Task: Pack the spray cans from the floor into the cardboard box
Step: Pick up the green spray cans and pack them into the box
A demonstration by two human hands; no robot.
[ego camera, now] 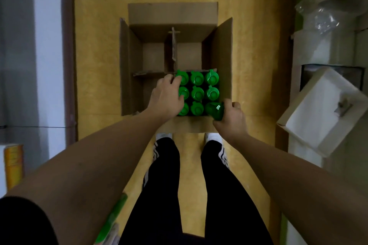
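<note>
Open brown cardboard box (225, 61) on the yellow floor (99, 45), right at the person's feet. A cross-shaped cardboard divider (173, 45) splits it into four cells.

Near-right cell holds eight upright green-capped spray cans (197, 93) in a tight grid. The only gap is the near-right corner.

Right hand (232, 120): fingers wrapped round a ninth green spray can (215, 110), cap leaning in toward the box centre. It sits over the corner slot but isn't seated.

Left hand (167, 97): palm down on the left column of caps, fingers loosely bent and reaching the divider crossing. No grip on anything that I can see. My guess is it's steadying the row.

My read: last can of this cell, so about a quarter of the box done.

Risks:
- The can is tilted and the slot is tight. The base could catch on a neighbour's cap or the box wall, and forcing it would jam it or tip the row.
- The divider looks thin and a bit skewed. Sideways pressure from the packed cans could shove it into the next cell.
- The left fingers are close to the packed row and could get pinched if it shifts.

A long green item at the lower left edge (111, 219) may be another can, but it's too blurred to tell.
</note>
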